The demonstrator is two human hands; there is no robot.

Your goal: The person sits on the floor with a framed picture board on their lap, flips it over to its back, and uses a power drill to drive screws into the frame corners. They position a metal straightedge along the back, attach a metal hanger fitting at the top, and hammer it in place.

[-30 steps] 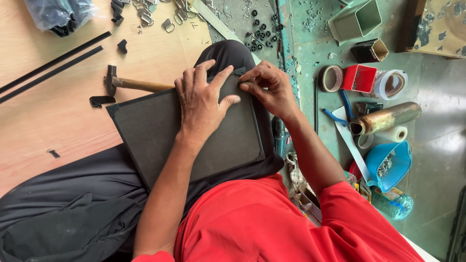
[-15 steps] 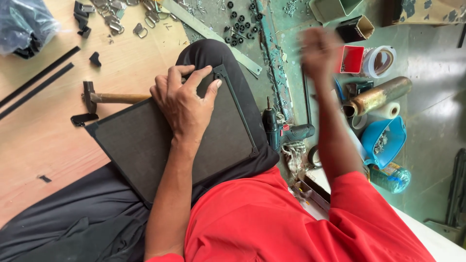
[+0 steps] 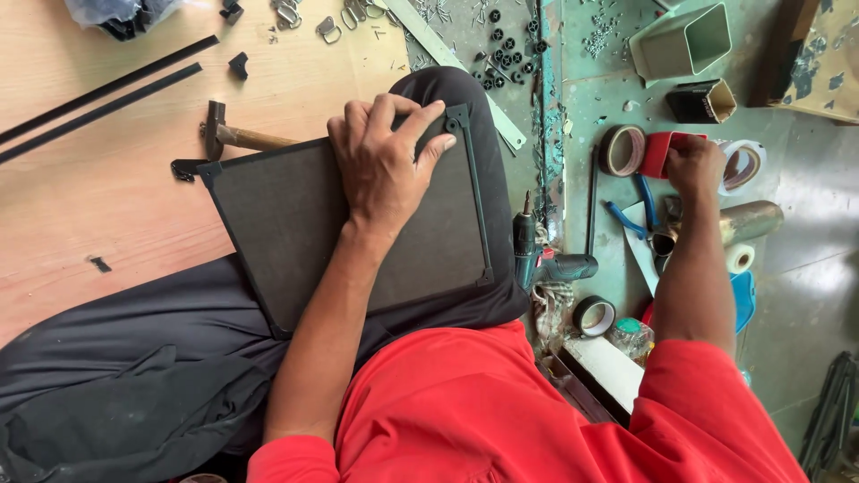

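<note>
A dark framed mesh panel (image 3: 295,224) lies across my lap on black trousers. My left hand (image 3: 383,161) presses flat on its upper part, fingers spread toward the top right corner. My right hand (image 3: 693,165) has reached out to the right over the green floor and closes on a red roll-like container (image 3: 660,152) beside a brown tape roll (image 3: 621,150). Whether the red thing is lifted I cannot tell.
A hammer (image 3: 234,137) lies above the panel on the wooden board, with two black strips (image 3: 98,94) at left. A cordless drill (image 3: 537,255), blue pliers (image 3: 631,215), a tape roll (image 3: 594,315), square tubes (image 3: 682,40) and scattered small hardware (image 3: 506,49) lie around.
My right hand left the panel's top right corner and swung out to the right, landing on the red container. My left hand stayed pressed on the panel.
</note>
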